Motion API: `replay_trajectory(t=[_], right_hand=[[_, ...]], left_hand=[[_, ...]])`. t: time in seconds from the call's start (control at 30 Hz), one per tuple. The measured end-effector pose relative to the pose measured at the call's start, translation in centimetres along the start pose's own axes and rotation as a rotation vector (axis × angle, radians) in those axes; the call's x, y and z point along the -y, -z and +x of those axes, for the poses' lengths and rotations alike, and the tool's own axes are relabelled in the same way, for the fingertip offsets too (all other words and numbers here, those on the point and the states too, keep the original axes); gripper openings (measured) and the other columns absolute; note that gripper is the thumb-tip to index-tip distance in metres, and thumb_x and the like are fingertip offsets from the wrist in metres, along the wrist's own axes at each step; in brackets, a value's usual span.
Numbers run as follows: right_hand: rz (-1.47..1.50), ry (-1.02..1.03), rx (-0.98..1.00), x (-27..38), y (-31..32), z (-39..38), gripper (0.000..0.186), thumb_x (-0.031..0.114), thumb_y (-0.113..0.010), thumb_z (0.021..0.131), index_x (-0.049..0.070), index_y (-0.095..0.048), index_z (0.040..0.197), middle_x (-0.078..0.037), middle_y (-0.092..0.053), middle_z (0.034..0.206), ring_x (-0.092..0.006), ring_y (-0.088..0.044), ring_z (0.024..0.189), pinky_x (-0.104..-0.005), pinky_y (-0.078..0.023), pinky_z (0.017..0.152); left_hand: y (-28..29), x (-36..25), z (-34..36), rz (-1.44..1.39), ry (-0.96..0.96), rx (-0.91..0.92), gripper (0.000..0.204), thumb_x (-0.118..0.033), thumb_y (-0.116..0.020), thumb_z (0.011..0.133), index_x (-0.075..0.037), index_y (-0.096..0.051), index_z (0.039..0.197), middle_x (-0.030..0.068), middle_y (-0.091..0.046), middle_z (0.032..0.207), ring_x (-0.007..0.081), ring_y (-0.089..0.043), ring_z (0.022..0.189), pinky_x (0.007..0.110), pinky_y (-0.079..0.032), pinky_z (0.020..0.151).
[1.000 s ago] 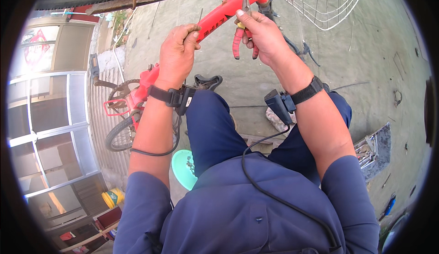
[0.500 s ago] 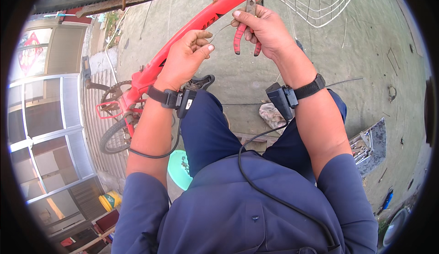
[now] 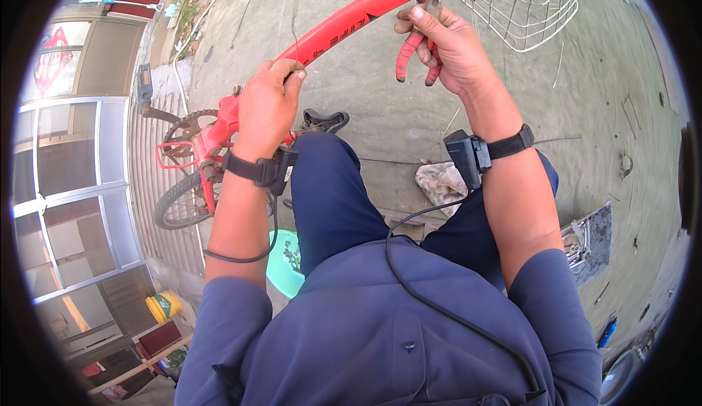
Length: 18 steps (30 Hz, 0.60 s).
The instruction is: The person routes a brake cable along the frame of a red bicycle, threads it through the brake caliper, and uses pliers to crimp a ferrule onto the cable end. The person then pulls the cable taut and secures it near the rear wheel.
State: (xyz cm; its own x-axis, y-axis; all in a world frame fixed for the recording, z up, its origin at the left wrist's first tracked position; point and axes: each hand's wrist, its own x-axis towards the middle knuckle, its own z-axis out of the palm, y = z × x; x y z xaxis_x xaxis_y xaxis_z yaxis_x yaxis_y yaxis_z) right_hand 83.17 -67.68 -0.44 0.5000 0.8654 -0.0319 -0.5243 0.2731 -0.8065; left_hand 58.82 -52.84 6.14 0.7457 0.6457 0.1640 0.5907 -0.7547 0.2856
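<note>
My left hand [image 3: 272,99] pinches a thin wire [image 3: 295,31] between thumb and fingertips, just over the tube of a red bicycle frame [image 3: 336,29]. The wire stands up from the fingers toward the top of the view. In my right hand [image 3: 455,49] is a pair of pliers with red grips [image 3: 406,58], jaws pointing up beside the front end of the frame. Whether the jaws hold anything cannot be made out. A white wire basket [image 3: 523,11] sits just beyond the pliers.
Below my left forearm are the bicycle's chainwheel, red pedal [image 3: 175,155] and a wheel [image 3: 179,205]. A green basin [image 3: 285,278] with small parts stands by my left leg. A crumpled rag [image 3: 439,185] and a tray of metal tools [image 3: 596,241] lie on the right.
My hands have moved apart: the left down and to the left with the wire, the right to the right with the pliers. The view has shifted slightly.
</note>
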Motion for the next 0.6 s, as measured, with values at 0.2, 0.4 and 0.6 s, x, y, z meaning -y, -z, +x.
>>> replay_trajectory(t=[0.2,0.4,0.6], right_hand=[[-0.176,-0.083,-0.038,-0.9,-0.3,-0.5,0.031,0.034,-0.081,0.092,0.006,-0.071,0.101,-0.001,-0.069,0.085,-0.0041,-0.048,0.052,-0.0196,-0.036,0.045],[-0.25,-0.145,0.097,-3.3,-2.5,-2.3,0.048,0.028,-0.082,0.091,0.003,-0.069,0.129,0.003,-0.064,0.08,-0.0049,-0.048,0.055,-0.0224,-0.04,0.051],[-0.258,-0.083,0.125,-4.9,-2.6,-2.5,0.043,0.031,-0.079,0.094,0.006,-0.07,0.128,0.005,-0.058,0.075,-0.0045,-0.047,0.056,-0.0221,-0.038,0.049]], left_hand=[[3.9,-1.1,-1.1,-0.564,0.303,-0.17,0.019,-0.014,-0.063,0.103,0.002,-0.068,0.111,0.0125,-0.072,0.101,0.0207,-0.073,0.088,0.03,-0.057,0.078],[5.3,-2.4,-1.2,-1.171,0.224,-0.319,0.016,-0.013,-0.057,0.107,0.001,-0.06,0.114,0.0158,-0.067,0.111,0.023,-0.072,0.095,0.033,-0.061,0.086],[3.6,-2.0,-0.6,-1.725,0.177,-0.189,0.017,-0.014,-0.056,0.107,0.0,-0.059,0.115,0.0149,-0.067,0.112,0.0228,-0.069,0.104,0.032,-0.061,0.089]])
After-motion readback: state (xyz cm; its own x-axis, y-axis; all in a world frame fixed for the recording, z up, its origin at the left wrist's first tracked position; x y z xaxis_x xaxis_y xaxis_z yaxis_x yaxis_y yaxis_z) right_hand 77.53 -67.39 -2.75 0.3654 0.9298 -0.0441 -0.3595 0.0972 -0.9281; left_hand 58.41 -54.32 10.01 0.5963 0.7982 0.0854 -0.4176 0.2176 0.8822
